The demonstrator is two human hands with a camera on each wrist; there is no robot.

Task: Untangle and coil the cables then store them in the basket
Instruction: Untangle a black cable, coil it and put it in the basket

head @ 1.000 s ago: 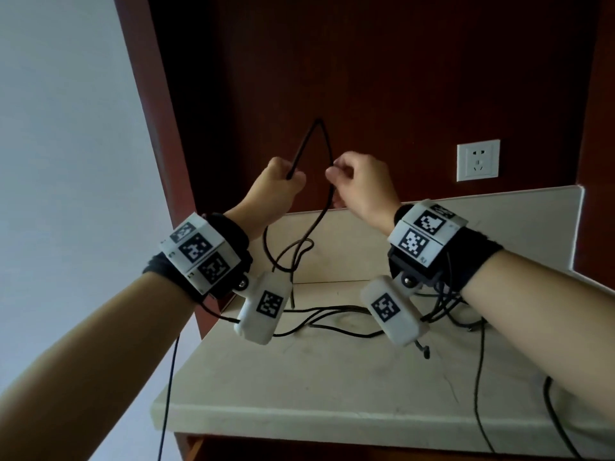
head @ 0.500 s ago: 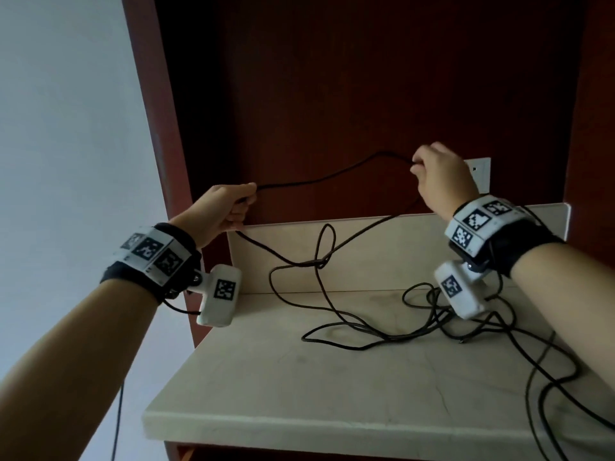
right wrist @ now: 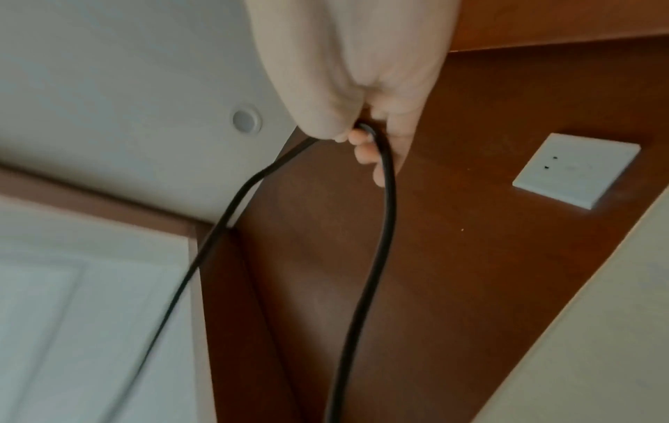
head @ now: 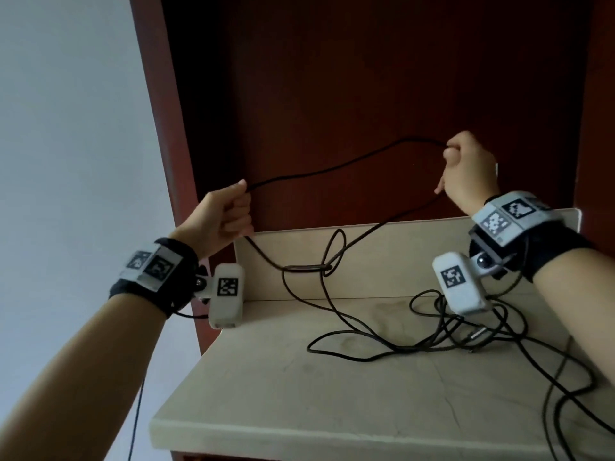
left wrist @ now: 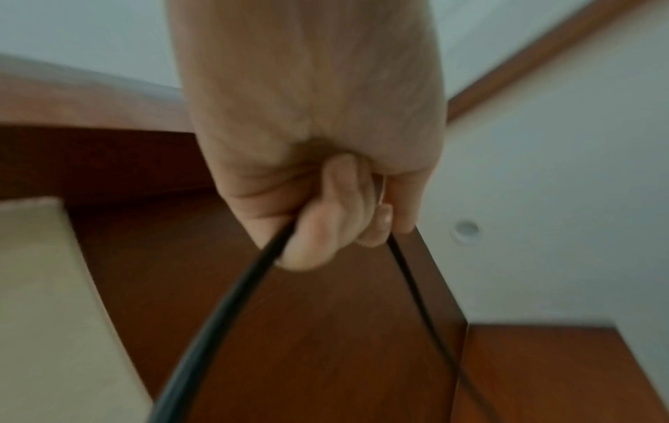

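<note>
A long black cable (head: 332, 168) stretches in the air between my two raised hands. My left hand (head: 229, 211) grips it in a fist at the left, seen close in the left wrist view as the cable (left wrist: 231, 309) running out under the curled fingers (left wrist: 318, 229). My right hand (head: 466, 164) grips the other part, higher and at the right; the cable (right wrist: 376, 243) hangs from it. Below, the cable forms a loose knot (head: 324, 266) in mid-air. A tangled heap of cables (head: 466, 331) lies on the shelf. No basket shows.
The beige stone shelf (head: 299, 394) stands in a dark red wooden alcove (head: 366, 78). A white wall socket (right wrist: 575, 168) sits on the back panel behind my right hand. More cable hangs over the shelf's front right edge (head: 559, 410). A pale wall lies left.
My hands were close together holding a narrow loop; they have pulled apart, left hand lower left, right hand up right, and the cable now spans between them with a knot below.
</note>
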